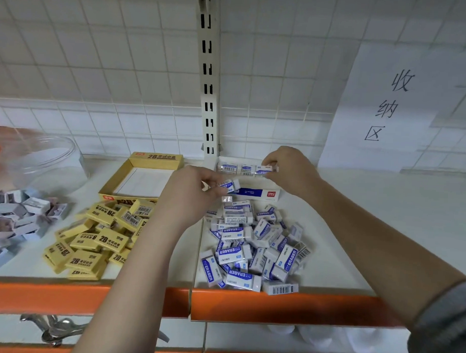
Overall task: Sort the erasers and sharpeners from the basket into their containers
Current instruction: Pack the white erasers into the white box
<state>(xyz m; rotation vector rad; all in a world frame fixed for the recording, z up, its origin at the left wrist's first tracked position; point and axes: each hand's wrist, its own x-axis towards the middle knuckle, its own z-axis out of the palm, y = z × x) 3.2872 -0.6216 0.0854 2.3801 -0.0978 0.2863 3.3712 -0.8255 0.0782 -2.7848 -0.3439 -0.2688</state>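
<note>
shelf [357, 207]: white board with an orange front edge; it carries every pile and box, no basket in sight
blue-and-white erasers [253, 245]: a big loose heap at the right middle, still unsorted by the look of it
yellow erasers [92, 240]: a second loose heap just left of the arms, none visibly in their box
yellow box [142, 178]: open behind that heap, its floor bare
sharpeners [16, 216]: a pale pile at the far left edge, beside a clear jar [42, 159]; they look untouched
white box [253, 177]: at the back wall, a short row of blue-and-white erasers standing inside
progress: early, I judge; only that row is packed and three heaps remain
right hand [287, 170]: reaching over the white box, fingertips pinching one eraser at the end of the row
left hand [197, 193]: raised just in front of the box, fingers curled round another blue-and-white eraser, waiting its turn
</note>
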